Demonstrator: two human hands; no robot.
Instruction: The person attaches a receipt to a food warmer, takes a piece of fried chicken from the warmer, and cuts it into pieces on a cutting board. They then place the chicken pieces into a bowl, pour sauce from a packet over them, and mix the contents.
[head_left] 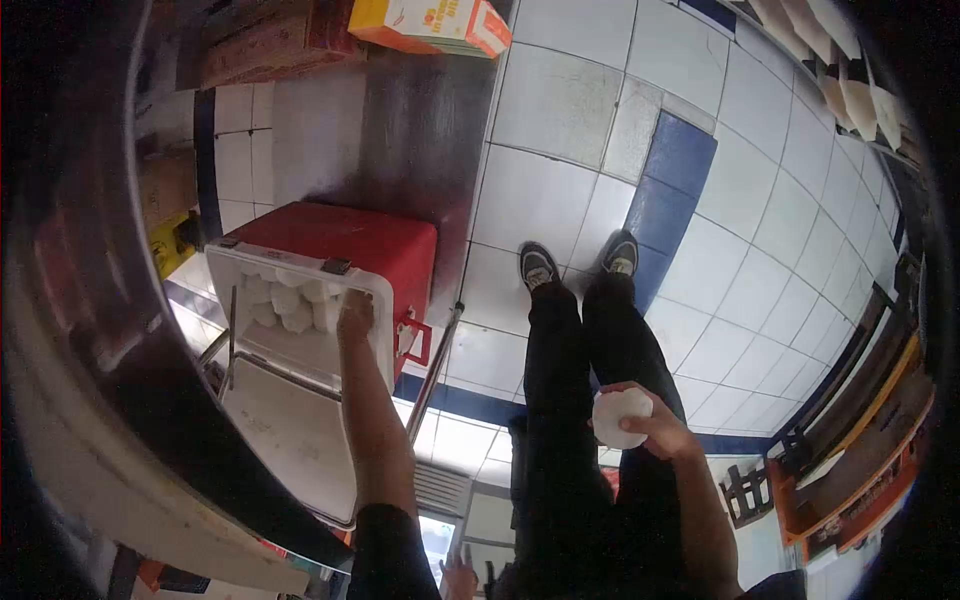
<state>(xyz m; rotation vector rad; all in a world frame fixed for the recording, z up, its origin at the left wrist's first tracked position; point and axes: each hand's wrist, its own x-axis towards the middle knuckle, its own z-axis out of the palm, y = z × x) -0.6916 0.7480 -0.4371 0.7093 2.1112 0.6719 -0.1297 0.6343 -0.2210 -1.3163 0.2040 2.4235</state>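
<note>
My right hand (648, 422) is closed around a white, faceted round lump (621, 418), its thumb across the front and fingers behind it. It is held in front of my right leg. On the left, my left hand (355, 312) reaches into a red cooler box (345, 235) with a white interior, near its right inner wall. The fingers of that hand are in shadow and partly hidden. Several similar white lumps (290, 300) are piled inside, beside my left hand. The cooler's white lid (285, 425) hangs open toward me.
A metal rail (435, 375) runs close by the cooler's red side handle (413, 342). Beyond the cooler lies a yellow and orange carton (435, 22). White tiles (560, 95) cover the floor around my shoes (538, 265). An orange-edged rack (850, 500) stands at right.
</note>
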